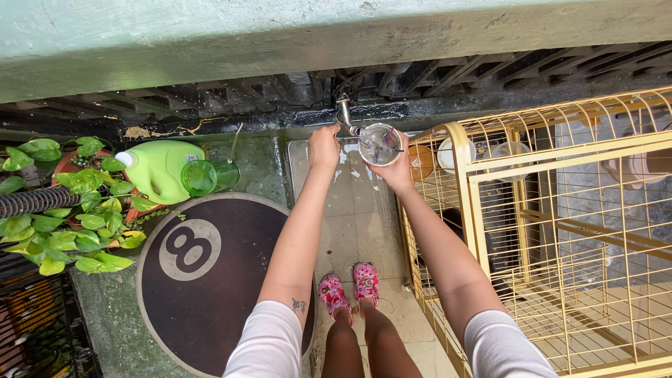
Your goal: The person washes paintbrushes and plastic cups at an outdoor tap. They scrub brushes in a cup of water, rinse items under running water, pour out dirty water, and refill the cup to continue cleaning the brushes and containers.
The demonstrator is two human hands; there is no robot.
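The right hand [397,170] holds a clear cup [379,144] from below and behind, its grip wrapped around the cup's wall, keeping the open mouth just under the spout of a metal tap [344,114] on the dark wall. The left hand [323,145] is closed over the tap's handle side, clenched on it; the fingers themselves are hidden from view. Water seems to swirl in the cup, though glare makes the level hard to read. The likely trouble is overflow or splashing: the cup sits slightly off to the right of the spout, so a strong stream could run over the rim onto the wet tiled floor [357,224] near the pink shoes [350,288], making it slippery. A yellow wire cage [560,231] stands close beside the right arm and limits elbow room. To the left lie a green jug [159,168], a leafy plant [77,210] and a round mat [203,273], well apart from the hands.
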